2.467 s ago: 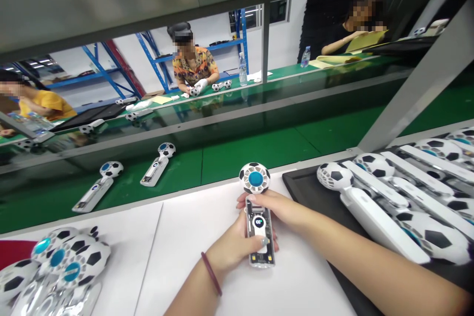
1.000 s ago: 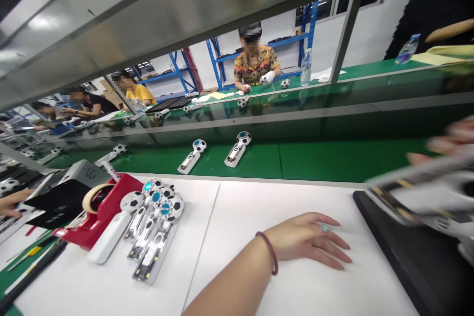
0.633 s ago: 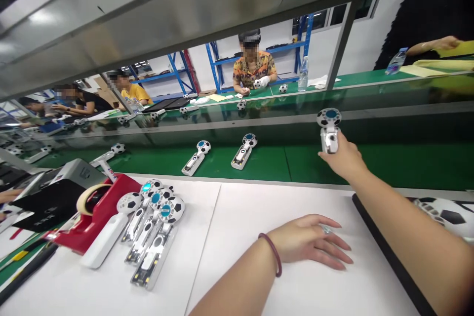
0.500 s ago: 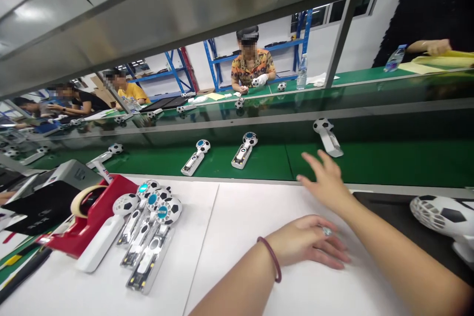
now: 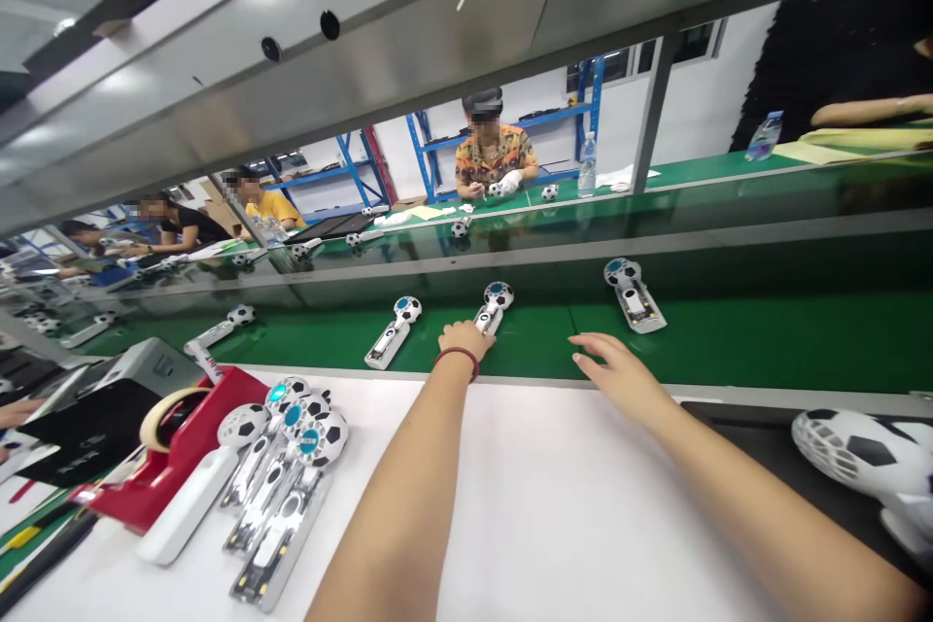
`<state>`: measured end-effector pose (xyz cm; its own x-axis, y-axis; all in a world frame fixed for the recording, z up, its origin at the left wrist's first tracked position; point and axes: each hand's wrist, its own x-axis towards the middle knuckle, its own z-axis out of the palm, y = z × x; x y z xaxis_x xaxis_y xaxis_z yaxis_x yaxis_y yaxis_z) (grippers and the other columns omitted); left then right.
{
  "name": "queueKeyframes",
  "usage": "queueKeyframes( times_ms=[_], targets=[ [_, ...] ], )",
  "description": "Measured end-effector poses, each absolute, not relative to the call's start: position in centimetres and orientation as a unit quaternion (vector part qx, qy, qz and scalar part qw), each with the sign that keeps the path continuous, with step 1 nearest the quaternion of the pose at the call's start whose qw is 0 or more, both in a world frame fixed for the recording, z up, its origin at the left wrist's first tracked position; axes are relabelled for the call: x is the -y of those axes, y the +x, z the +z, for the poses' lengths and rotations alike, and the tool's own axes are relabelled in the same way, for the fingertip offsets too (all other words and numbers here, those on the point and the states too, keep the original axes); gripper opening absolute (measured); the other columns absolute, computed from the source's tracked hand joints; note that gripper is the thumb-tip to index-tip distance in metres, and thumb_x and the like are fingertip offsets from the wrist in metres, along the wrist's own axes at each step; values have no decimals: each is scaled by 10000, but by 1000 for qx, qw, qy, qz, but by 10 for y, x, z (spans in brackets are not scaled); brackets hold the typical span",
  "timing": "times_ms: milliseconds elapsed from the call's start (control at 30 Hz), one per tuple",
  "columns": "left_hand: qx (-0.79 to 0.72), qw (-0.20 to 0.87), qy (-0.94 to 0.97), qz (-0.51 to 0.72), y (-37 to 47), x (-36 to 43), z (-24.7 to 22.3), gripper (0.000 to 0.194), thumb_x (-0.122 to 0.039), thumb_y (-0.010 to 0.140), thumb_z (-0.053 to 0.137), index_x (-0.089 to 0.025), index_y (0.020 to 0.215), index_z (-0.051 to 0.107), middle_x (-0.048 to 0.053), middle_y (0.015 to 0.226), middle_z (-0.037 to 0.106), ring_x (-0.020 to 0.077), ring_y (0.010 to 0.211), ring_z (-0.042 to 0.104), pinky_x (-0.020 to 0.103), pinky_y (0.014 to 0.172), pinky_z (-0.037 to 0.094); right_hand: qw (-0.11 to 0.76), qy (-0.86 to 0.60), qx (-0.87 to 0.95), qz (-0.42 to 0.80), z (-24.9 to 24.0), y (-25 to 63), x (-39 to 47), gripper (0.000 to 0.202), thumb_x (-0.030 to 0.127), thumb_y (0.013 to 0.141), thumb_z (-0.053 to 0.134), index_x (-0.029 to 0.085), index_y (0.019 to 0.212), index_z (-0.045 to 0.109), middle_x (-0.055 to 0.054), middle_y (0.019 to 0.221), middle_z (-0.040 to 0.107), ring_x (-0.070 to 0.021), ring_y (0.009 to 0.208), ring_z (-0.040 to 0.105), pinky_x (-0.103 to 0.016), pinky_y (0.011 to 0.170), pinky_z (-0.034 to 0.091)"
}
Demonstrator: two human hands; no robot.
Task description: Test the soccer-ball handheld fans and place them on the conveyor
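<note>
My left hand (image 5: 466, 342) reaches over the green belt (image 5: 539, 350) and covers the lower end of a football-headed device (image 5: 499, 296); its fingertips are hidden, so its grip cannot be made out. My right hand (image 5: 612, 364) hovers at the belt's near edge with its fingers apart and nothing in them. Beyond it lies another device (image 5: 637, 296), its clear casing and blue disc facing up. One more such device (image 5: 394, 332) rests on the belt, left of my left hand.
Several devices (image 5: 292, 505) lie grouped on the white table beside a red tape dispenser (image 5: 182, 437). A white football-patterned device (image 5: 867, 447) sits on a black mat at the right. Co-workers sit across the belt, below a metal beam.
My left hand has moved from the white table forward and left to the device on the belt. The device beyond my right hand now shows its clear side. My right hand has shifted slightly left.
</note>
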<state>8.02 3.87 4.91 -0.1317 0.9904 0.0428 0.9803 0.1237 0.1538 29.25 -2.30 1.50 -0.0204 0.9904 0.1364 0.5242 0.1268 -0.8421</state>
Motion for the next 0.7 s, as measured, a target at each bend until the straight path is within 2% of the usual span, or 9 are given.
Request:
queueKeyframes(
  times_ms=[67, 167, 267, 333, 400, 467, 500, 600, 700],
  targets=[
    [-755, 36, 654, 45, 65, -39, 44, 424, -416, 699, 579, -73, 946, 623, 206, 953, 615, 346, 984, 524, 422, 782, 417, 379, -571, 640, 348, 17, 292, 24, 308, 337, 801, 437, 214, 1049, 572, -91, 1227, 475, -238, 1098, 514, -370, 934, 431],
    [-757, 8, 653, 37, 35, -24, 43, 455, -449, 680, 571, -92, 957, 632, 207, 1095, 568, 372, 1118, 429, 464, 894, 342, 380, -564, 633, 370, 21, 291, 25, 296, 339, 806, 440, 211, 1037, 575, -85, 1209, 489, -233, 1076, 526, -356, 935, 427],
    [-762, -9, 646, 43, -5, -10, 49, 462, -469, 655, 592, -153, 989, 633, 149, 1378, 349, 386, 1295, 172, 501, 1025, 156, 385, -571, 624, 368, 24, 292, 27, 297, 340, 810, 446, 203, 1037, 580, -86, 1201, 494, -236, 1056, 536, -357, 933, 425],
    [-778, 10, 627, 48, -31, -7, 52, 455, -480, 638, 605, -203, 998, 635, 104, 1433, 262, 404, 1313, 109, 534, 1019, 146, 396, -575, 617, 363, 25, 291, 27, 297, 331, 816, 440, 198, 1042, 579, -86, 1201, 493, -235, 1059, 534, -354, 932, 424],
    [-793, 51, 605, 57, -49, -8, 52, 439, -493, 645, 595, -232, 995, 636, 107, 1369, 349, 396, 1258, 271, 507, 970, 266, 402, -579, 609, 364, 25, 291, 27, 295, 321, 819, 436, 197, 1045, 580, -85, 1200, 494, -232, 1061, 534, -351, 937, 419],
    [-795, 90, 595, 77, -57, -12, 49, 407, -489, 659, 582, -229, 966, 641, 108, 1220, 472, 338, 1130, 447, 423, 909, 360, 400, -579, 602, 378, 25, 291, 26, 288, 314, 816, 447, 201, 1041, 586, -86, 1198, 502, -234, 1062, 537, -356, 946, 412],
    [-793, 103, 594, 93, -57, -13, 47, 383, -479, 665, 577, -217, 936, 645, 102, 1143, 508, 312, 1080, 485, 389, 891, 377, 397, -578, 596, 390, 26, 290, 26, 285, 311, 814, 457, 205, 1044, 587, -86, 1199, 508, -236, 1069, 535, -360, 948, 410],
    [-778, 119, 596, 159, -38, -12, 41, 316, -441, 676, 574, -183, 848, 639, 92, 1016, 525, 283, 1043, 493, 350, 896, 372, 392, -570, 569, 444, 26, 286, 26, 297, 298, 803, 494, 224, 1080, 575, -80, 1228, 511, -241, 1095, 527, -373, 948, 407],
    [-751, 123, 601, 245, 9, 2, 41, 290, -415, 690, 573, -174, 846, 614, 87, 1025, 496, 256, 1029, 485, 332, 909, 364, 407, -530, 527, 525, 28, 278, 32, 469, 318, 764, 580, 249, 1218, 488, -95, 1273, 485, -238, 1088, 537, -383, 935, 415]
  ],
)
